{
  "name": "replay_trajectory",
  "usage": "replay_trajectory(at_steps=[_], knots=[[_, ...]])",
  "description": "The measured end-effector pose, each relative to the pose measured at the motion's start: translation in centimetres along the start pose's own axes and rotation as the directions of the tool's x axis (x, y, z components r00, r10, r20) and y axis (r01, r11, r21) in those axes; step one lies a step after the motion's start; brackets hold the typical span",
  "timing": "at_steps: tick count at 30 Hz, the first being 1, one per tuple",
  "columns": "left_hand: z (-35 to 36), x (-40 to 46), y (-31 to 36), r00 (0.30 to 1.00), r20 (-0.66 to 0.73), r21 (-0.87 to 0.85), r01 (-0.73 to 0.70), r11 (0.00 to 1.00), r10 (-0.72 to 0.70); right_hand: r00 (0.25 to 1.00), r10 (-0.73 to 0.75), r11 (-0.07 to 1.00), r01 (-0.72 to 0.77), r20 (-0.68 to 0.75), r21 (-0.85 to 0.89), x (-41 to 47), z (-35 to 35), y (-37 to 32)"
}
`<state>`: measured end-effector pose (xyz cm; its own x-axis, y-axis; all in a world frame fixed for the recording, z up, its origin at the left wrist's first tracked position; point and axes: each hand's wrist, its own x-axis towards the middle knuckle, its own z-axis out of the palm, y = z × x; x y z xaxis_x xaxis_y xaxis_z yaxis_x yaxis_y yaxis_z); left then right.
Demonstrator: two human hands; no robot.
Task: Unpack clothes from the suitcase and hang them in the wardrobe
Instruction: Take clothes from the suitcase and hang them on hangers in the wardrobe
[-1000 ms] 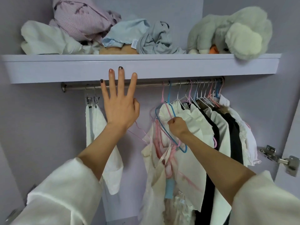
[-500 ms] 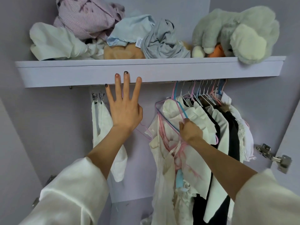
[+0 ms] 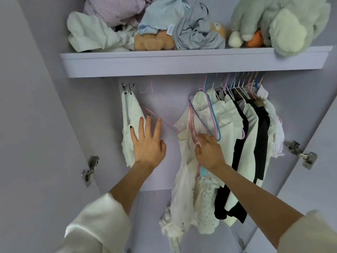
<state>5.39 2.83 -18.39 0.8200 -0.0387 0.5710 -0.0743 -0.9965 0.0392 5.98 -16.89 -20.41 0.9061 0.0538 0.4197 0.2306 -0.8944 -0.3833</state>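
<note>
Inside the lilac wardrobe, white and black clothes point(image 3: 246, 134) hang on thin pink, blue and white hangers point(image 3: 237, 86) under the shelf point(image 3: 182, 64). My right hand point(image 3: 207, 154) grips the bottom of the pink and blue hangers point(image 3: 202, 121) together with a cream garment point(image 3: 184, 179) at the left end of that row. My left hand point(image 3: 147, 145) is spread, fingers straight, in front of the back wall and holds nothing. It overlaps a white clipped garment point(image 3: 128, 125) at the left. An empty pale pink hanger point(image 3: 151, 94) hangs behind it. The rail is hidden behind the shelf's edge.
The shelf carries crumpled clothes point(image 3: 116, 21) and a big grey plush toy point(image 3: 284, 21). Metal door hinges point(image 3: 91, 168) stick out on the left wall and on the right point(image 3: 300, 154). A gap in the hanging row lies between the clipped garment and the cream one.
My left hand has dropped from the shelf's edge to beside the clipped garment. My right hand has slid lower along the hangers and cream garment. The view has moved closer.
</note>
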Motion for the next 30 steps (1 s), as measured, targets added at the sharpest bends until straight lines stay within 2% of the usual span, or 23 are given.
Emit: replay_trajectory(at_steps=[6, 13, 14, 15, 17, 18, 20, 22, 23, 26, 28, 30], knots=[[-1.1, -13.7, -0.8, 0.962, 0.211, -0.039, 0.188, 0.981, -0.176, 0.970, -0.114, 0.986, 0.085, 0.212, 0.143, -10.7, 3.1, -1.7], [-2.6, -31.5, -2.2, 0.839, 0.392, -0.017, 0.416, 0.909, -0.377, 0.816, -0.216, 0.970, 0.118, 0.536, 0.212, -23.7, 6.5, -5.3], [-3.4, -35.7, -2.8, 0.795, 0.432, -0.006, 0.475, 0.880, -0.426, 0.763, -0.244, 0.966, 0.137, 0.599, 0.219, -26.7, 7.6, -6.5], [-3.7, -37.6, -3.1, 0.769, 0.467, 0.005, 0.491, 0.871, -0.436, 0.737, -0.248, 0.966, 0.139, 0.629, 0.218, -28.0, 8.2, -7.0], [-4.8, -43.6, -4.4, 0.708, 0.531, 0.049, 0.524, 0.850, -0.466, 0.628, -0.280, 0.959, 0.159, 0.726, 0.233, -31.8, 9.8, -9.0], [-5.8, -47.5, -5.8, 0.663, 0.549, 0.058, 0.578, 0.814, -0.509, 0.539, -0.318, 0.948, 0.182, 0.780, 0.261, -34.5, 11.2, -11.1], [-6.5, -51.5, -6.7, 0.627, 0.579, 0.070, 0.599, 0.798, -0.521, 0.409, -0.337, 0.939, 0.206, 0.848, 0.274, -37.0, 12.5, -12.5], [-7.8, -55.0, -8.4, 0.559, 0.607, 0.088, 0.660, 0.746, -0.565, 0.287, -0.337, 0.933, 0.228, 0.896, 0.278, -39.6, 14.1, -14.6], [-8.7, -56.7, -9.9, 0.498, 0.628, 0.122, 0.696, 0.708, -0.598, 0.235, -0.346, 0.928, 0.228, 0.908, 0.294, -41.0, 15.1, -16.5], [-10.7, -61.7, -15.9, 0.374, 0.604, 0.216, 0.773, 0.596, -0.704, 0.093, -0.398, 0.898, 0.245, 0.913, 0.366, -45.2, 17.8, -23.4], [-11.1, -63.7, -20.1, 0.341, 0.582, 0.244, 0.794, 0.558, -0.739, 0.050, -0.419, 0.887, 0.233, 0.907, 0.398, -47.3, 19.8, -27.9], [-11.0, -65.1, -24.4, 0.311, 0.555, 0.257, 0.818, 0.514, -0.772, 0.071, -0.418, 0.897, 0.192, 0.905, 0.399, -49.2, 22.7, -32.1]])
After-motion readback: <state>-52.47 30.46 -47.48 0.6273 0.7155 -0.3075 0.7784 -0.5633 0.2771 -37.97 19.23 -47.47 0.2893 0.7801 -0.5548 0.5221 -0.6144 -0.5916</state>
